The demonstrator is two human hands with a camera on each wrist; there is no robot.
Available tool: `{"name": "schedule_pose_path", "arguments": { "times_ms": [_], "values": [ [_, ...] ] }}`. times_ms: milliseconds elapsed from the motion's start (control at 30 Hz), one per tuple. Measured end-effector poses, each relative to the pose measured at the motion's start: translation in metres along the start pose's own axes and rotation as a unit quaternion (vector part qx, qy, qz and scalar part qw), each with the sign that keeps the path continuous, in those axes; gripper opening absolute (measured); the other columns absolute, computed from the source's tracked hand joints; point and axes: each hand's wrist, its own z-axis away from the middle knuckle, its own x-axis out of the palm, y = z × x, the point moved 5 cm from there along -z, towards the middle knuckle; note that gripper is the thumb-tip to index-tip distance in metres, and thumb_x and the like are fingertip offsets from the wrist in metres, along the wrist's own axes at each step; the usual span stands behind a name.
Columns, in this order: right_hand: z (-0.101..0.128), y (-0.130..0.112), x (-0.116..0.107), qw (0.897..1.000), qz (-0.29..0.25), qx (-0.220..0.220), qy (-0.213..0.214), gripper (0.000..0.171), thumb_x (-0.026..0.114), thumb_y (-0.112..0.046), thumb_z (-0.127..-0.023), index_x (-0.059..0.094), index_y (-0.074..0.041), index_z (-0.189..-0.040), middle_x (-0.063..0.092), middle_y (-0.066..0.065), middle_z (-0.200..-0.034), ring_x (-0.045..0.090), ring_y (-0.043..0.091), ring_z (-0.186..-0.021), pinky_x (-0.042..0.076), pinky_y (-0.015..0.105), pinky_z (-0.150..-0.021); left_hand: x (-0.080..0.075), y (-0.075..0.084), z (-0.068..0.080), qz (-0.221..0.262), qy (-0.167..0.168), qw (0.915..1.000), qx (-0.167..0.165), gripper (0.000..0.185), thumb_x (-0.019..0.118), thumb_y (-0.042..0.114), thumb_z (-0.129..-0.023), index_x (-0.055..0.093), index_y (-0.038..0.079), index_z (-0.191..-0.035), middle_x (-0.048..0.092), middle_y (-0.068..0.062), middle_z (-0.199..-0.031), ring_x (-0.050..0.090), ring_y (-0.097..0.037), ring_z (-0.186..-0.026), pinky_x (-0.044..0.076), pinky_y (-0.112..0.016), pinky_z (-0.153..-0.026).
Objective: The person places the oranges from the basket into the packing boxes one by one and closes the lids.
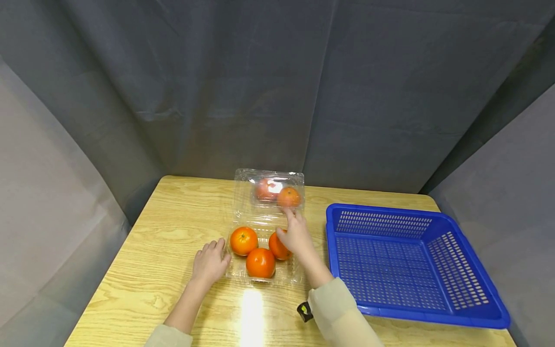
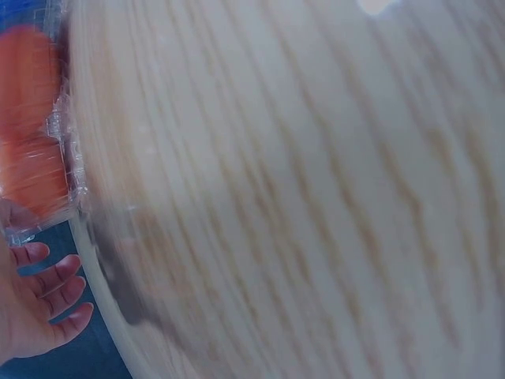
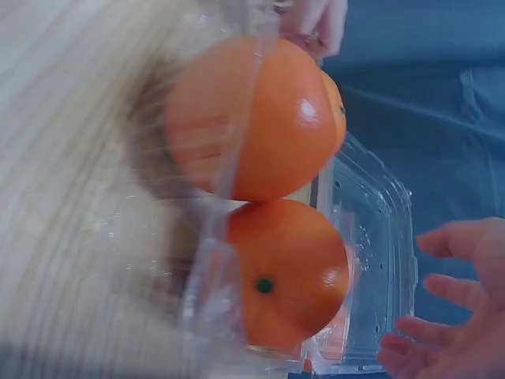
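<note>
A clear plastic clamshell box (image 1: 284,274) lies opened on the table, its lid (image 1: 243,193) folded toward the back. Three orange fruits sit in the base: a left orange (image 1: 244,241), a front one (image 1: 260,264) and a right one (image 1: 277,248). Two more orange fruits (image 1: 288,197) show at the lid, the left one behind glare. My left hand (image 1: 210,262) is at the base's left edge with fingers extended. Over the right orange reaches my right hand (image 1: 297,236), fingertips close to the lid's front edge. In the right wrist view its fingers (image 3: 450,292) are spread beside the clear plastic.
A blue plastic basket (image 1: 390,313) with slotted walls stands on the right of the wooden table (image 1: 156,231). Beside the right sleeve shows a small black object (image 1: 305,312). Dark grey cloth (image 1: 243,96) hangs behind the table.
</note>
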Motion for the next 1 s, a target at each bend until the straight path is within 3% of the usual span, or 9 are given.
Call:
{"name": "schedule_pose_path", "arguments": {
  "times_ms": [100, 200, 267, 333, 467, 600, 700, 833, 1000],
  "values": [
    [-0.008, 0.0, -0.008, 0.997, -0.049, 0.014, 0.053, 0.047, 0.063, -0.007, -0.078, 0.05, 0.003, -0.122, 0.05, 0.027, -0.115, 0.05, 0.042, -0.105, 0.042, 0.05, -0.09, 0.0, 0.0, 0.0, -0.001, 0.001, 1.0, 0.0, 0.044, 0.05, 0.032, -0.087, 0.05, 0.007, -0.122, 0.057, -0.016, -0.113, 0.053, -0.033, -0.102, 0.042, -0.052, -0.084],
    [-0.017, 0.003, -0.014, 0.985, -0.132, 0.045, 0.097, 0.04, 0.057, -0.001, -0.081, 0.049, 0.006, -0.119, 0.052, 0.028, -0.109, 0.052, 0.039, -0.099, 0.043, 0.047, -0.087, 0.0, 0.0, 0.0, -0.001, 0.001, 1.0, 0.0, 0.044, 0.05, 0.032, -0.087, 0.05, 0.007, -0.122, 0.057, -0.016, -0.114, 0.053, -0.033, -0.102, 0.041, -0.052, -0.084],
    [-0.024, 0.011, -0.016, 0.97, -0.202, 0.074, 0.116, 0.037, 0.054, 0.001, -0.082, 0.049, 0.007, -0.119, 0.053, 0.029, -0.108, 0.054, 0.038, -0.095, 0.045, 0.046, -0.085, 0.0, 0.0, 0.0, 0.002, -0.002, 1.0, -0.001, 0.044, 0.05, 0.032, -0.087, 0.05, 0.007, -0.123, 0.057, -0.016, -0.115, 0.053, -0.033, -0.104, 0.041, -0.053, -0.085],
    [-0.037, 0.032, -0.008, 0.947, -0.272, 0.096, 0.139, 0.035, 0.054, -0.003, -0.083, 0.05, 0.003, -0.117, 0.055, 0.024, -0.105, 0.056, 0.033, -0.09, 0.048, 0.04, -0.079, 0.001, 0.0, 0.0, 0.003, -0.005, 1.0, -0.002, 0.045, 0.05, 0.033, -0.088, 0.049, 0.006, -0.124, 0.056, -0.016, -0.116, 0.052, -0.034, -0.106, 0.04, -0.053, -0.087],
    [-0.071, 0.094, 0.022, 0.922, -0.325, 0.138, 0.157, 0.035, 0.056, -0.014, -0.085, 0.051, -0.006, -0.119, 0.057, 0.015, -0.105, 0.058, 0.026, -0.092, 0.048, 0.036, -0.078, 0.002, 0.0, 0.0, 0.005, -0.01, 0.9999, -0.003, 0.046, 0.049, 0.034, -0.088, 0.048, 0.006, -0.125, 0.055, -0.017, -0.118, 0.051, -0.034, -0.108, 0.039, -0.054, -0.088],
    [-0.104, 0.147, 0.048, 0.93, -0.29, 0.148, 0.171, 0.033, 0.057, -0.022, -0.086, 0.053, -0.014, -0.117, 0.057, 0.005, -0.101, 0.058, 0.016, -0.087, 0.046, 0.026, -0.071, 0.002, -0.001, 0.0, 0.004, -0.009, 0.9999, -0.005, 0.047, 0.049, 0.034, -0.088, 0.048, 0.006, -0.125, 0.055, -0.017, -0.117, 0.051, -0.034, -0.107, 0.039, -0.054, -0.088],
    [-0.116, 0.16, 0.051, 0.93, -0.293, 0.153, 0.162, 0.032, 0.054, -0.022, -0.087, 0.052, -0.013, -0.118, 0.054, 0.005, -0.102, 0.056, 0.016, -0.088, 0.046, 0.027, -0.071, 0.002, -0.001, 0.0, 0.004, -0.01, 0.9999, -0.005, 0.046, 0.049, 0.034, -0.088, 0.048, 0.007, -0.125, 0.055, -0.017, -0.117, 0.051, -0.034, -0.107, 0.039, -0.054, -0.088],
    [-0.128, 0.175, 0.056, 0.912, -0.334, 0.206, 0.121, 0.038, 0.047, -0.019, -0.091, 0.046, -0.008, -0.128, 0.052, 0.013, -0.114, 0.051, 0.025, -0.101, 0.043, 0.039, -0.085, 0.003, -0.002, 0.0, 0.004, -0.012, 0.9999, -0.007, 0.047, 0.05, 0.035, -0.088, 0.048, 0.007, -0.126, 0.055, -0.017, -0.118, 0.051, -0.034, -0.108, 0.039, -0.054, -0.088],
    [-0.165, 0.254, 0.107, 0.902, -0.36, 0.205, 0.121, 0.041, 0.053, -0.035, -0.089, 0.051, -0.016, -0.126, 0.056, 0.007, -0.115, 0.053, 0.02, -0.103, 0.043, 0.035, -0.087, 0.003, -0.002, 0.0, 0.006, -0.012, 0.9999, -0.008, 0.047, 0.05, 0.035, -0.088, 0.048, 0.007, -0.126, 0.055, -0.016, -0.118, 0.051, -0.033, -0.108, 0.039, -0.053, -0.089]
  ]
}}
